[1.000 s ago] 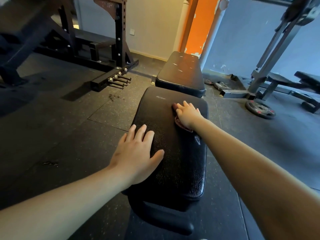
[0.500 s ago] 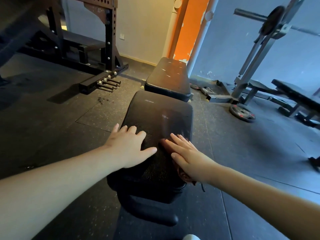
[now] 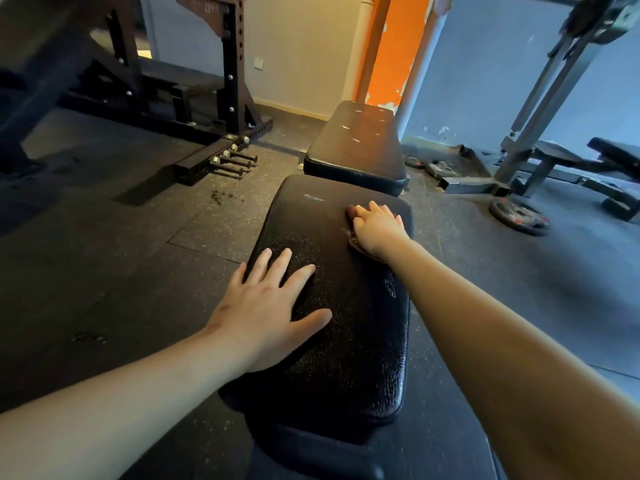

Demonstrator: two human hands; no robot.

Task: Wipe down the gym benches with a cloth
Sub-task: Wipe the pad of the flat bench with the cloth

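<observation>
Ideally the right grip (image 3: 379, 230), flat on the cloth (image 3: 360, 244), presses evenly. The left grip (image 3: 273, 310), spread wide, steadies the bench (image 3: 363, 341).

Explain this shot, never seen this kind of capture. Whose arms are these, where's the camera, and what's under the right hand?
There is no machine here. These are a person's two bare arms, filmed by one wide-angle camera worn on the head, looking forward and down. The left hand lies flat, fingers spread, on the near bench pad. The right hand presses a reddish cloth, mostly hidden under the palm, onto the pad's far right part. Beyond it sits a second pad. A steel rack stands to the left, and a weight plate lies on the floor to the right.
</observation>
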